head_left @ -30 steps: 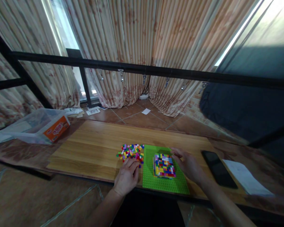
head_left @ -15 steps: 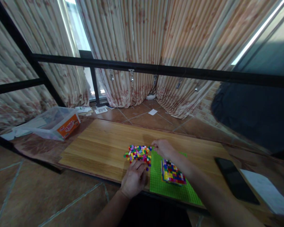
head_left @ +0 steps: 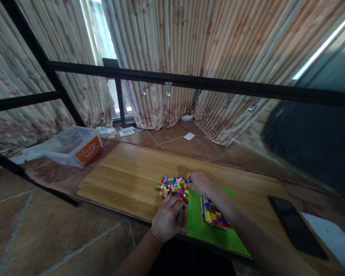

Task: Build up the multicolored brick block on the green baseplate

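A heap of small coloured toy bricks (head_left: 174, 186) lies loose on the wooden board. My left hand (head_left: 167, 218) rests palm down at the near side of the heap, its fingers loosely bent with the thumb apart, and I see nothing held in it. At the heap's right edge my right hand (head_left: 199, 182) has its fingertips pinched together; whatever is between them is too small to make out. Under my right forearm a block built of multicoloured bricks (head_left: 214, 214) stands on a green studded baseplate (head_left: 195, 222). The forearm hides part of both.
A black phone-like slab (head_left: 297, 226) and a white paper (head_left: 330, 237) lie to the right. On the left stands a clear plastic bin (head_left: 71, 147) with an orange label. A black metal bar (head_left: 172, 78) crosses beyond the wooden board (head_left: 123, 172), before the curtains.
The whole view has shifted slightly, so things appear further right. My right hand stays pinched at the heap's edge, and my left hand keeps its place beside the bricks.
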Demonstrator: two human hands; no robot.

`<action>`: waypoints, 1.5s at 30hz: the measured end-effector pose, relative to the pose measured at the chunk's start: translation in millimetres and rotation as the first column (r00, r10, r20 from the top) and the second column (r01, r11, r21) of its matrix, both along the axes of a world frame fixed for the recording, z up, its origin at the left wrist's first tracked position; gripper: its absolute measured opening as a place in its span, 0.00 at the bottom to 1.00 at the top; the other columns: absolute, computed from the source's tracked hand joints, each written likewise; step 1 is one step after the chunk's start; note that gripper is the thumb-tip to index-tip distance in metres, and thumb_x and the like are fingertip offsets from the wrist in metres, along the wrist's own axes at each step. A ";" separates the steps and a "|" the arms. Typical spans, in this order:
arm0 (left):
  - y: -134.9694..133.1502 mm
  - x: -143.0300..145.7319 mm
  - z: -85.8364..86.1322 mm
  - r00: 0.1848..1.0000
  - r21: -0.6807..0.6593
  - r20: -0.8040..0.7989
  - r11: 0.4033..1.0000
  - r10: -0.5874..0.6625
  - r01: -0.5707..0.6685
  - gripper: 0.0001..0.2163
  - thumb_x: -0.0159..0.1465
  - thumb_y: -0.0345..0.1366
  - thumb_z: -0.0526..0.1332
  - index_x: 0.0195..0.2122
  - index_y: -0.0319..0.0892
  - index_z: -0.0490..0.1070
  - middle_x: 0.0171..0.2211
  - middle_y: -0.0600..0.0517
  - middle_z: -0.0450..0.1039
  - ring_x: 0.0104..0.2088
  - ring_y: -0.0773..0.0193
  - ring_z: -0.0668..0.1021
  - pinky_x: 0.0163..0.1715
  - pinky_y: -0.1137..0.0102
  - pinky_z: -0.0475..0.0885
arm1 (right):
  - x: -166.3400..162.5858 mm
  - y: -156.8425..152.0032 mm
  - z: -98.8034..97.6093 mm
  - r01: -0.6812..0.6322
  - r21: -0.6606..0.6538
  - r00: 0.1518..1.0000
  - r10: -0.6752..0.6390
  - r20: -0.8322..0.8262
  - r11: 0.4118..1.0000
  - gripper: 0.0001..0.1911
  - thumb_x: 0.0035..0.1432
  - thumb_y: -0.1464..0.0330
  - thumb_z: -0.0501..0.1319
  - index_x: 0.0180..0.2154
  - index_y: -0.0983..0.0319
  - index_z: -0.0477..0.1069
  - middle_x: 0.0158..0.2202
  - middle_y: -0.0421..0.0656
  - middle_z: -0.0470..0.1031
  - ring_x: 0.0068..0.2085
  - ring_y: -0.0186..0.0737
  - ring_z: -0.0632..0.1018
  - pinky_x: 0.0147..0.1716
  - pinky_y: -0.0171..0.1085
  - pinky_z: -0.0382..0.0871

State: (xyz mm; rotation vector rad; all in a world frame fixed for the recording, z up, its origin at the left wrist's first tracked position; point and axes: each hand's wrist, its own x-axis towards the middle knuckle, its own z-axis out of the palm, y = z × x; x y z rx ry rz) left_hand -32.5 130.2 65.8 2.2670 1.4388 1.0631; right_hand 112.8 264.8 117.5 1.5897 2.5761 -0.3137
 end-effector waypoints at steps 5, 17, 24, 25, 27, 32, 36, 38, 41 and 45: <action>-0.7 0.1 0.9 1.000 -0.001 0.009 1.000 -0.004 0.004 0.09 0.61 0.26 0.54 0.40 0.43 0.71 0.40 0.48 0.72 0.42 0.60 0.72 0.44 0.64 0.71 | 4.3 -14.6 12.3 0.012 0.025 0.999 -0.011 -0.053 1.000 0.09 0.54 0.68 0.59 0.39 0.61 0.73 0.37 0.44 0.77 0.39 0.38 0.76 0.38 0.32 0.64; -4.5 -11.7 1.4 0.970 -0.041 0.241 0.999 0.010 0.000 0.10 0.65 0.34 0.53 0.45 0.42 0.70 0.42 0.46 0.73 0.46 0.60 0.73 0.49 0.63 0.70 | 0.9 -101.4 20.7 -0.104 0.090 0.892 0.133 -0.431 0.990 0.05 0.57 0.72 0.56 0.37 0.60 0.68 0.35 0.41 0.73 0.36 0.37 0.74 0.37 0.34 0.63; -3.9 -12.7 7.3 0.960 -0.058 0.279 0.997 -0.024 0.042 0.10 0.64 0.32 0.53 0.44 0.42 0.71 0.41 0.46 0.73 0.45 0.60 0.74 0.46 0.63 0.71 | -4.5 -106.7 5.2 -0.035 -0.008 0.760 0.021 -0.649 0.999 0.08 0.54 0.76 0.55 0.35 0.60 0.69 0.32 0.39 0.73 0.34 0.35 0.74 0.37 0.33 0.65; -3.9 -12.6 7.2 0.960 -0.050 0.280 0.998 -0.023 0.039 0.10 0.64 0.32 0.53 0.44 0.42 0.71 0.41 0.46 0.73 0.45 0.60 0.74 0.46 0.64 0.71 | -4.4 -107.1 5.4 -0.028 -0.034 0.738 -0.002 -0.674 0.999 0.08 0.55 0.76 0.55 0.35 0.59 0.69 0.32 0.39 0.74 0.34 0.34 0.74 0.37 0.33 0.65; -4.0 -12.5 6.5 0.960 -0.035 0.278 0.999 -0.019 0.030 0.10 0.64 0.31 0.53 0.43 0.42 0.70 0.41 0.46 0.73 0.45 0.60 0.74 0.46 0.64 0.71 | -4.0 -108.0 7.4 -0.025 -0.086 0.696 -0.045 -0.716 0.996 0.08 0.57 0.74 0.55 0.35 0.59 0.71 0.32 0.39 0.75 0.34 0.34 0.75 0.37 0.33 0.65; -4.2 -13.2 3.5 0.963 -0.017 0.268 1.000 -0.006 0.011 0.10 0.64 0.31 0.52 0.44 0.42 0.70 0.42 0.46 0.73 0.45 0.60 0.74 0.46 0.63 0.71 | -4.1 -108.4 11.3 -0.029 -0.163 0.646 -0.106 -0.756 0.986 0.09 0.58 0.70 0.54 0.34 0.60 0.73 0.32 0.39 0.76 0.34 0.34 0.75 0.37 0.33 0.65; -4.1 -14.6 2.8 0.967 0.013 0.254 1.000 -0.012 0.009 0.10 0.65 0.31 0.52 0.44 0.43 0.70 0.42 0.46 0.73 0.44 0.60 0.74 0.45 0.64 0.71 | -4.2 -104.9 5.6 -0.009 -0.217 0.630 -0.163 -0.759 0.976 0.08 0.57 0.69 0.55 0.31 0.61 0.73 0.25 0.37 0.73 0.28 0.32 0.72 0.31 0.31 0.63; -4.0 -14.9 3.1 0.969 0.024 0.246 1.000 -0.018 0.012 0.10 0.65 0.31 0.52 0.44 0.43 0.70 0.42 0.46 0.73 0.45 0.60 0.74 0.46 0.63 0.71 | -3.9 -103.7 4.2 -0.013 -0.254 0.603 -0.195 -0.773 0.967 0.08 0.56 0.69 0.56 0.31 0.61 0.74 0.24 0.36 0.72 0.27 0.31 0.71 0.28 0.30 0.62; -3.8 -14.3 2.9 0.974 0.025 0.227 1.000 -0.020 0.015 0.10 0.65 0.31 0.52 0.43 0.43 0.70 0.42 0.46 0.73 0.45 0.60 0.74 0.47 0.64 0.71 | -2.5 -106.9 9.5 -0.023 -0.323 0.516 -0.265 -0.814 0.946 0.09 0.56 0.66 0.56 0.32 0.61 0.75 0.24 0.37 0.73 0.26 0.31 0.71 0.27 0.30 0.63; -3.3 -12.5 -0.5 0.982 0.040 0.187 0.999 0.024 -0.032 0.09 0.65 0.31 0.53 0.43 0.43 0.70 0.42 0.46 0.73 0.46 0.61 0.74 0.47 0.64 0.71 | 8.6 -121.1 22.0 0.075 -0.280 0.450 -0.283 -0.847 0.957 0.10 0.56 0.63 0.57 0.33 0.60 0.75 0.27 0.39 0.74 0.29 0.34 0.73 0.30 0.32 0.66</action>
